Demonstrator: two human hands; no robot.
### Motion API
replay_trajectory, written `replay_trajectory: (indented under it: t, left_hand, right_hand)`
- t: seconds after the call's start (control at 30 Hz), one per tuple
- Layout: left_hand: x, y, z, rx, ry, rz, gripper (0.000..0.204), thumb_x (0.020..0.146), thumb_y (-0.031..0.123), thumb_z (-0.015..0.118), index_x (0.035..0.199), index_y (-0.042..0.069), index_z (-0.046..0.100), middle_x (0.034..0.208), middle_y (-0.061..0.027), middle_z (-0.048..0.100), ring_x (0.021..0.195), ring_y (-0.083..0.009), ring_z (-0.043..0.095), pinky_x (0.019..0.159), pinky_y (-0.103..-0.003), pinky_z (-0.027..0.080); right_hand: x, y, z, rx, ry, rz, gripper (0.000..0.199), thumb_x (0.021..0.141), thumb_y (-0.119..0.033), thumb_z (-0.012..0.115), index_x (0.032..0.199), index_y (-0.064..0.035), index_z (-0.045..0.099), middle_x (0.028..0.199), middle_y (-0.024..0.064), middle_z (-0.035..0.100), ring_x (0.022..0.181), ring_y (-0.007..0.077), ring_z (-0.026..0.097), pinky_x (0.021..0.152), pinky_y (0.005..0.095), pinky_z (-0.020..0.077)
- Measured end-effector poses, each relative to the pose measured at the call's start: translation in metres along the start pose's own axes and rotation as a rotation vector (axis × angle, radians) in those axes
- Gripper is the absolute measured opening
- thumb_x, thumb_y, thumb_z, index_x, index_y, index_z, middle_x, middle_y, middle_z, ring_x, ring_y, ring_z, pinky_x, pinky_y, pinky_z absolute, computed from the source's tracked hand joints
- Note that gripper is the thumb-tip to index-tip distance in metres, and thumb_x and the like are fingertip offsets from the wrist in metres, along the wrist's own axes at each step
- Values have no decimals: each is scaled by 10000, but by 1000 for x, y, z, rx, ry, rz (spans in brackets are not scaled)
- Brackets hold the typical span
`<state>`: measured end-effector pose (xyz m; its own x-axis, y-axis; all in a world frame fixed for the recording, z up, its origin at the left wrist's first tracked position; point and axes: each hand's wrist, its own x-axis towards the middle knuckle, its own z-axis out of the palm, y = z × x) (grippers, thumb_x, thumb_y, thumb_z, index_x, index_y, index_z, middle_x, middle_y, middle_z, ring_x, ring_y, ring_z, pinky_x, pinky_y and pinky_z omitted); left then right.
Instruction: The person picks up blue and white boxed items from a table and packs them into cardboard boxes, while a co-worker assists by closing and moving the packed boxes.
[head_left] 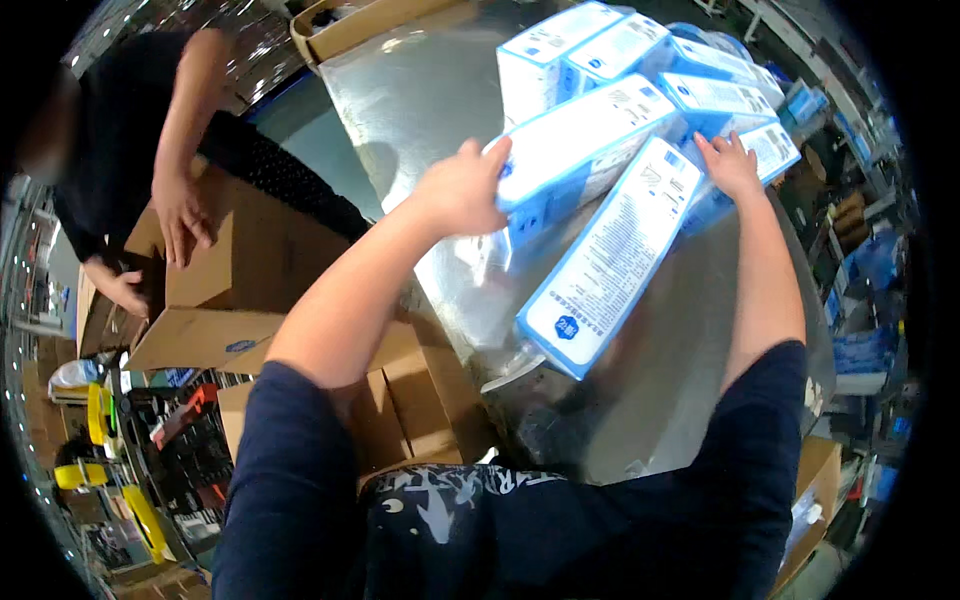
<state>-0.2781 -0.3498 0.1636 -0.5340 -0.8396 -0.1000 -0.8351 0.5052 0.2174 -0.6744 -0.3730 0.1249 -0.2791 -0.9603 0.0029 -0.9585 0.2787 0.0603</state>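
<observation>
Long white-and-blue cardboard boxes lie piled on a metal-topped table (pixel 470 330). My left hand (pixel 462 190) is closed on the left end of one long box (pixel 590 135), thumb on its top edge and the other fingers at its near side. Over at the right, my right hand (pixel 732 168) is open, fingers apart, touching the left end of a smaller-looking box (pixel 770 150). Between my hands a box (pixel 615 260) lies slanted toward me, with clear plastic film (pixel 520 368) at its near end. More boxes (pixel 620 45) are stacked at the far side.
At the left, a person (pixel 180 190) has both hands at an opened brown carton (pixel 260 250). Another carton (pixel 410 395) stands below the table's left edge. A brown tray-like box (pixel 370 30) sits at the far left corner. Yellow tape rolls (pixel 95 410) hang at the lower left.
</observation>
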Motion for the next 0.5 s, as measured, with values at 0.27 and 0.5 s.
replay_trajectory:
  t: [0.27,0.5]
  left_hand:
    - [-10,-13,-5,-754,-383,109,736,710,384,672,1258,-30,407,1073,-190,562,939,-275,575,831,-340,462]
    - [-25,6,71,-1477,-614,-42,911,744,268,608,1384,17,10,1386,-207,222,1282,-336,244,1015,-429,295]
  right_hand:
    - [-190,21,-19,1052,64,21,374,822,-306,568,1080,-36,542,1253,172,469,1104,255,490,856,343,432]
    - [-221,-14,42,1785,-472,229,736,744,-353,628,1288,33,319,1198,160,484,1051,255,521,841,380,464]
